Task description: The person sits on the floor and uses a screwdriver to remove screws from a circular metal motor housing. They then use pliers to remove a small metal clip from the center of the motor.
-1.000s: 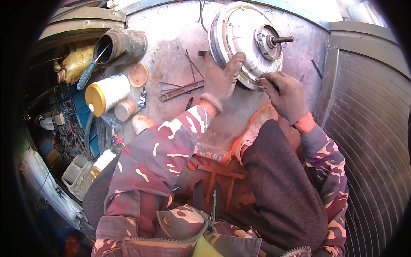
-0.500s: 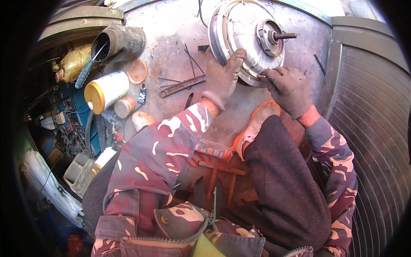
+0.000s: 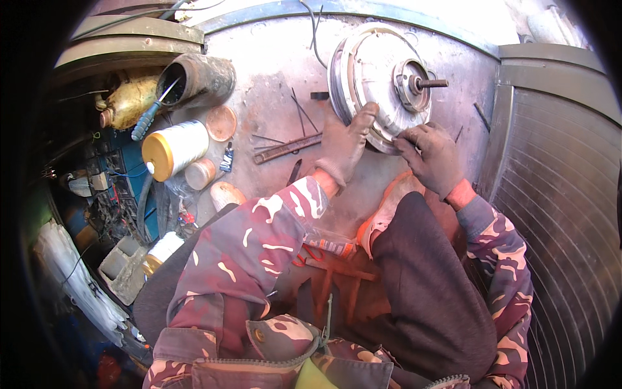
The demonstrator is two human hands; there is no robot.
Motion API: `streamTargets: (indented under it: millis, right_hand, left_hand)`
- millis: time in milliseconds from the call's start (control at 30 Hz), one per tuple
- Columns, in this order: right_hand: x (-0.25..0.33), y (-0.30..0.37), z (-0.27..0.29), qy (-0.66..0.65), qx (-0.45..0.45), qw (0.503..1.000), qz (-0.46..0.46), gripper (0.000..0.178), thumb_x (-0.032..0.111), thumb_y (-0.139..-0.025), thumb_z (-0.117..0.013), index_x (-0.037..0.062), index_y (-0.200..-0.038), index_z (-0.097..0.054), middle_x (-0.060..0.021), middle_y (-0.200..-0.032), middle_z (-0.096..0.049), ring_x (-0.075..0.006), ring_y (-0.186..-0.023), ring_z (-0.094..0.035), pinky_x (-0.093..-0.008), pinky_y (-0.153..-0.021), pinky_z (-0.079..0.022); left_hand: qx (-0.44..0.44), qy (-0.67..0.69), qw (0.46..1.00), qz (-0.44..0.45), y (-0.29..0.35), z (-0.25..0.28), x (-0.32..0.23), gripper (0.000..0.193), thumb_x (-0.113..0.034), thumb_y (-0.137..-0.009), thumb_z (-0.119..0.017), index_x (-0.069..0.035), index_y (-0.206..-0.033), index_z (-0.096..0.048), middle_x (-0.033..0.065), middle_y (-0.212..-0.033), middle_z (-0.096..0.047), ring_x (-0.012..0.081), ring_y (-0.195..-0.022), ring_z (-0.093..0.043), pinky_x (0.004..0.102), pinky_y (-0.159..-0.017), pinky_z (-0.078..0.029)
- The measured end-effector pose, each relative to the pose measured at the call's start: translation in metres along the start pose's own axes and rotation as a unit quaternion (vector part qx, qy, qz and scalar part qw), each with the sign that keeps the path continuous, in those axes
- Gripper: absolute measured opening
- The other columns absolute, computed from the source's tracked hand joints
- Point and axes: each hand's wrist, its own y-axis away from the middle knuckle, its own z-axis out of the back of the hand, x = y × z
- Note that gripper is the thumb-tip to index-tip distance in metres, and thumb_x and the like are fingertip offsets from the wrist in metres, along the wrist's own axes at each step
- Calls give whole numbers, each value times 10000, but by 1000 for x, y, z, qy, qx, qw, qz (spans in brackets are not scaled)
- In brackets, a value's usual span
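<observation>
A silver wheel hub motor (image 3: pixel 379 81) with a threaded axle stub (image 3: pixel 433 83) stands tilted on the worn metal surface. My left hand (image 3: pixel 346 139), in a grey work glove, grips its lower left edge, the thumb lying on the face and the other fingers behind the rim. At the lower rim, my gloved right hand (image 3: pixel 433 155) is closed in a pinch, thumb and forefinger together. Whatever sits between those fingertips is too small to make out. Left of my left hand lie a rusty metal bar (image 3: pixel 285 148) and several thin dark rods (image 3: pixel 302 110).
At left are a white thread spool (image 3: pixel 184 149), a dark metal pipe (image 3: pixel 210 81) with a blue-handled screwdriver (image 3: pixel 148 120), a small tube (image 3: pixel 227 157) and round lids. A ribbed metal panel (image 3: pixel 560 194) borders the right. Red-handled scissors (image 3: pixel 304 255) lie near my shoe.
The whole view has shifted, so things appear lower. A thin shiny piece showed at my right fingertips before; now it is hard to see. My left hand keeps its hold.
</observation>
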Motion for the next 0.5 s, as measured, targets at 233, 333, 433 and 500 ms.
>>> streamTargets:
  millis: [233,333,433,500]
  right_hand:
    - [-7,9,-10,-88,36,989,-109,286,331,-1016,-712,59,-1010,-796,-152,-903,-767,-351,-827,-746,-460,-760,-578]
    - [-7,12,-19,-153,28,977,-148,354,377,-1041,-695,34,-1022,-780,-166,-874,-761,-353,-810,-755,-441,-740,-580]
    - [-6,17,-28,-188,10,963,-193,399,398,-1053,-690,6,-1023,-764,-175,-852,-755,-339,-784,-756,-421,-724,-573]
    - [-4,19,-34,-203,-8,955,-216,419,406,-1051,-695,-8,-1023,-755,-180,-848,-754,-318,-774,-754,-407,-721,-568]
  left_hand:
    - [-32,-49,997,-48,-40,8,-40,790,-254,-932,-871,126,-1469,-432,158,-1189,-741,196,-1054,-711,324,-962,-583]
    - [-41,29,998,-29,-57,-5,-41,667,-192,-957,-827,118,-1436,-482,136,-1145,-740,205,-1009,-712,296,-940,-582]
    - [-54,75,995,-37,-58,-10,-34,701,-109,-999,-762,163,-1505,-360,179,-1225,-746,202,-1125,-730,295,-1031,-570]
    - [-76,62,994,-51,-57,-13,-32,680,-94,-999,-760,169,-1496,-378,177,-1219,-744,203,-1127,-729,293,-1026,-571]
